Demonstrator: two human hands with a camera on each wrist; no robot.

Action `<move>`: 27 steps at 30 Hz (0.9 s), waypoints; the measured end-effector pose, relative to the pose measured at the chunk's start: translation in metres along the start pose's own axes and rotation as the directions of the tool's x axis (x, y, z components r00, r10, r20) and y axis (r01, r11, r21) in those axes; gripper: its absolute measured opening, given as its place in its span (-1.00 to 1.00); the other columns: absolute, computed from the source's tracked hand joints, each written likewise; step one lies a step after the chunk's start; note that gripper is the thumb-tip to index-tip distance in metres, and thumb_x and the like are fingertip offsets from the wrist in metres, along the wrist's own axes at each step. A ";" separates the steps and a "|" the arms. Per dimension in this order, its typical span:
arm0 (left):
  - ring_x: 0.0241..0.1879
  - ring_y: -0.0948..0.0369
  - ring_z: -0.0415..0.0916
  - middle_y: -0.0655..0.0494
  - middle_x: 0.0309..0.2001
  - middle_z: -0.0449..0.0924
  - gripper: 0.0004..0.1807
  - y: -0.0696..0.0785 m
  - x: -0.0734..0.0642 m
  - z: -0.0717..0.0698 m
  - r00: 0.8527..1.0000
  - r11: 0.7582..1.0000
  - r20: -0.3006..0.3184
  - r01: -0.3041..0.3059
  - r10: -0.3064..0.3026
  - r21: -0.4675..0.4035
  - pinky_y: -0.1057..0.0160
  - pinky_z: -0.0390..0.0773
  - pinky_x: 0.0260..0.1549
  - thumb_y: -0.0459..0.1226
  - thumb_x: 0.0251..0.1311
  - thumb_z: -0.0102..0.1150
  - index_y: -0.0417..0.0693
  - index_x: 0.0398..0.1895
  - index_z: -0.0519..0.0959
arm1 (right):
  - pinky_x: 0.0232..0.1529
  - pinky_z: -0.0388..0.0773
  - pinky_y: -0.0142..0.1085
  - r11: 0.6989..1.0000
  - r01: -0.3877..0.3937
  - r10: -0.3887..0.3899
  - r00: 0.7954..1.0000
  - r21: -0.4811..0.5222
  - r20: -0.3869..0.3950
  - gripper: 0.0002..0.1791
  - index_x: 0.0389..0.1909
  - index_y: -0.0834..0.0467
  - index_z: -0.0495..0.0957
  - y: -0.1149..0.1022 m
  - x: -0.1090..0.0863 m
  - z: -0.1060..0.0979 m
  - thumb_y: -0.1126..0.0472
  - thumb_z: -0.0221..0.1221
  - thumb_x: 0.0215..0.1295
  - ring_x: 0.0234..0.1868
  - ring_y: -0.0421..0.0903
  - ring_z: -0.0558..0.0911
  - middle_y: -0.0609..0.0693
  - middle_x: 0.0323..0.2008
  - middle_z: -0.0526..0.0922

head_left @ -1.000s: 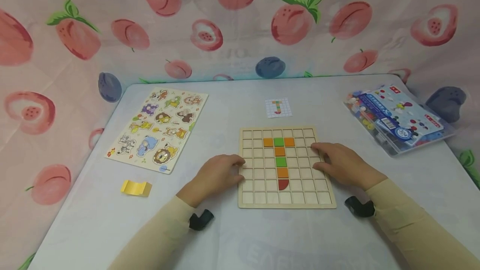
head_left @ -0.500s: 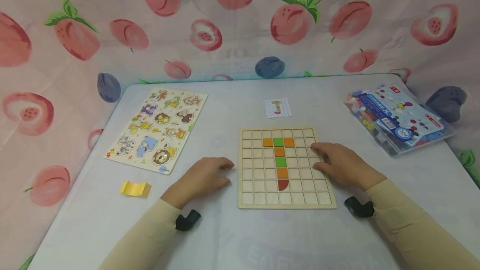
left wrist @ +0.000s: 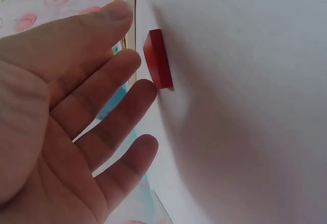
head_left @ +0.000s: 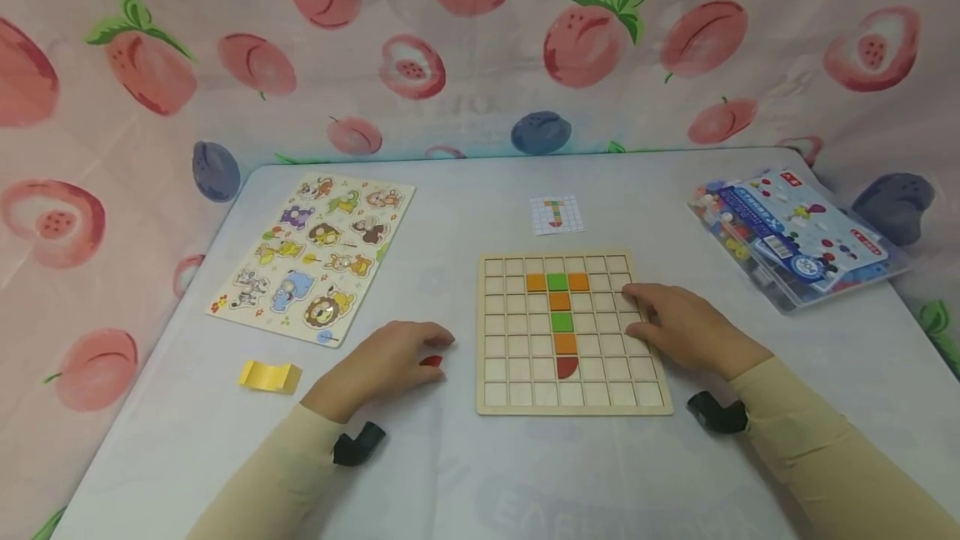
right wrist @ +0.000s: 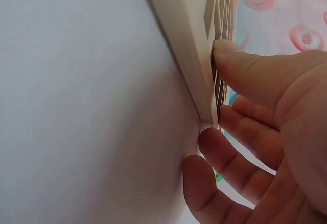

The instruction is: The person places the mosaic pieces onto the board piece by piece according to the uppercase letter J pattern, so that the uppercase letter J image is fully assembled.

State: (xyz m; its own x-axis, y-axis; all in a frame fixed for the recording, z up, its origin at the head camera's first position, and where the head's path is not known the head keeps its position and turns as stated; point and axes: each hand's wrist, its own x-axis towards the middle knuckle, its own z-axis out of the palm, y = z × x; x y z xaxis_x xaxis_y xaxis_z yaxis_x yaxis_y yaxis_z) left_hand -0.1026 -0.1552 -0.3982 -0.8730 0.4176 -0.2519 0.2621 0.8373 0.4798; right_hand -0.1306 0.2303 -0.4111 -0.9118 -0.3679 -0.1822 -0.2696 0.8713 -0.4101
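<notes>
A square wooden grid board (head_left: 609, 394) lies mid-table, holding orange and green squares in a T shape above a red rounded piece (head_left: 567, 367). My right hand (head_left: 686, 325) rests at the board's right rim. In the right wrist view, its thumb (right wrist: 230, 50) lies on the board's top edge, with loosely bent fingers beside it. Left of the board, my left hand (head_left: 382, 363) reaches over a small red block (left wrist: 158, 59) on the white tabletop. Its fingers are relaxed and spread, one fingertip right at the block; in the head view the hand partly covers the block.
Behind the board lies a small pattern card (head_left: 557, 215). An animal puzzle board (head_left: 318, 261) is at the back left, with a yellow curved block (head_left: 270, 377) in front of it. A clear plastic box of beads (head_left: 798, 232) stands at the back right.
My left hand has let go of the board's left edge and moved left and slightly toward me, so a red block now shows by its fingers. The right hand has stayed in place.
</notes>
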 end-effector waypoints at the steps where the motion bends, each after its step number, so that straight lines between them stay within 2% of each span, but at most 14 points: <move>1: 0.06 0.17 0.57 0.15 0.00 0.68 -0.55 0.000 -0.001 0.000 1.000 1.000 0.006 0.004 -0.004 0.000 0.12 0.47 0.15 -0.31 0.06 0.50 -0.07 0.07 0.66 | 0.29 0.28 0.18 1.000 0.001 -0.001 1.000 0.001 0.000 -0.34 0.37 0.38 0.33 0.000 0.000 0.000 0.15 0.26 0.37 0.32 0.34 0.38 0.37 0.29 0.43; 13: 0.07 0.14 0.55 0.15 -0.02 0.69 -0.63 -0.003 -0.003 -0.001 0.998 0.999 0.035 0.044 -0.044 -0.007 0.09 0.47 0.16 -0.39 0.15 0.40 -0.08 0.06 0.67 | 0.31 0.24 0.18 1.000 -0.015 0.015 1.000 0.027 0.006 -0.33 0.40 0.36 0.31 0.000 0.002 -0.001 0.14 0.24 0.38 0.35 0.34 0.33 0.37 0.33 0.39; 18: 0.03 0.15 0.58 0.15 -0.07 0.70 -0.68 -0.003 -0.001 -0.001 1.000 1.000 0.008 0.017 -0.017 -0.002 0.10 0.50 0.12 -0.39 0.16 0.39 -0.08 0.01 0.69 | 0.30 0.25 0.19 1.000 -0.014 0.014 1.000 0.028 0.002 -0.33 0.39 0.36 0.31 0.000 0.001 -0.001 0.14 0.25 0.38 0.34 0.34 0.34 0.37 0.32 0.39; 23: -0.13 0.21 0.58 0.18 -0.15 0.70 -0.73 -0.004 0.001 0.002 0.999 1.000 -0.027 -0.020 0.020 0.009 0.15 0.55 0.01 -0.38 0.16 0.39 -0.07 -0.04 0.70 | 0.29 0.27 0.19 1.000 -0.018 0.018 1.000 0.019 0.000 -0.33 0.40 0.35 0.31 0.001 0.001 -0.001 0.14 0.25 0.38 0.33 0.34 0.37 0.36 0.31 0.41; 27: -0.21 0.25 0.54 0.22 -0.20 0.67 -0.72 -0.004 0.005 0.004 0.999 1.000 -0.043 -0.019 0.019 0.000 0.20 0.55 -0.06 -0.37 0.16 0.41 -0.04 -0.05 0.69 | 0.29 0.27 0.19 1.000 -0.018 0.018 1.000 0.021 -0.002 -0.33 0.40 0.35 0.31 0.002 0.002 0.000 0.13 0.25 0.38 0.33 0.33 0.37 0.36 0.31 0.41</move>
State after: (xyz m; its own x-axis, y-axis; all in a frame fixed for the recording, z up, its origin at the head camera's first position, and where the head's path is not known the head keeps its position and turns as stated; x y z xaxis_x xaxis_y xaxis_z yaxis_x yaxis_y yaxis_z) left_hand -0.1059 -0.1548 -0.4050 -0.8848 0.4176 -0.2066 0.2785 0.8295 0.4841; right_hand -0.1326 0.2312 -0.4119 -0.9173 -0.3513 -0.1878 -0.2465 0.8710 -0.4250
